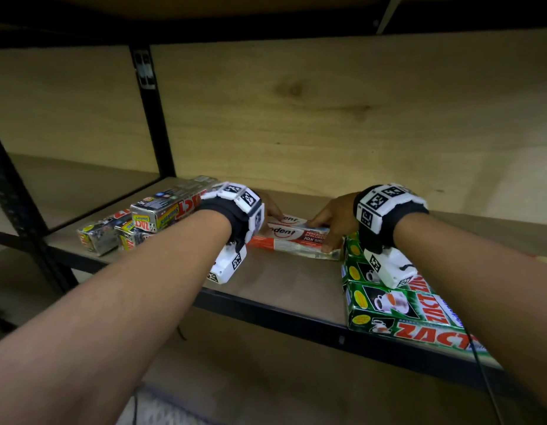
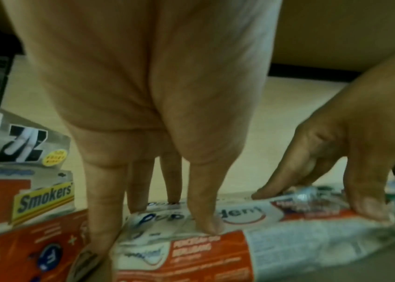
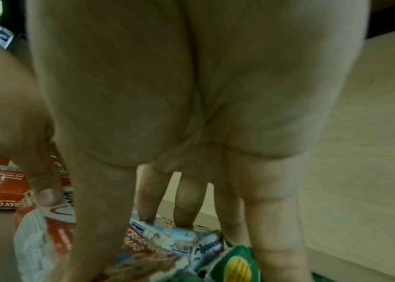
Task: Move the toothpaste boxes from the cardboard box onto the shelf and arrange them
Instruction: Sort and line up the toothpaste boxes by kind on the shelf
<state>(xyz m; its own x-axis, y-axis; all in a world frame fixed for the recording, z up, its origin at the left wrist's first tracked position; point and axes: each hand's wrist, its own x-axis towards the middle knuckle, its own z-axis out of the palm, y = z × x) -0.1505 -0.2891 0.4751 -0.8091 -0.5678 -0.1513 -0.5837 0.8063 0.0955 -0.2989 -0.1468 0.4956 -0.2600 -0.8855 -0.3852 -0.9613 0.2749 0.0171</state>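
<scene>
— What is gripped?

— A red-and-white toothpaste box [image 1: 296, 237] is held flat on the shelf [image 1: 284, 283] between both hands. The left hand [image 1: 270, 210] is set on its left end, straight fingers [image 2: 206, 200] pressed down on the top face. The right hand [image 1: 333, 220] is arched over the right end, fingertips on the top and thumb [image 1: 328, 247] hooked over the near edge, pinching it.

— And the arms?

— Both forearms are stretched forward over the shelf's front rail, wrist bands [image 1: 241, 199] with printed markers being worn.

— What else is stocked there?

— Silver Zact boxes [image 1: 161, 210] are stacked just left of the held box; green Zact boxes [image 1: 397, 305] are lined up at its right, touching its end.
</scene>
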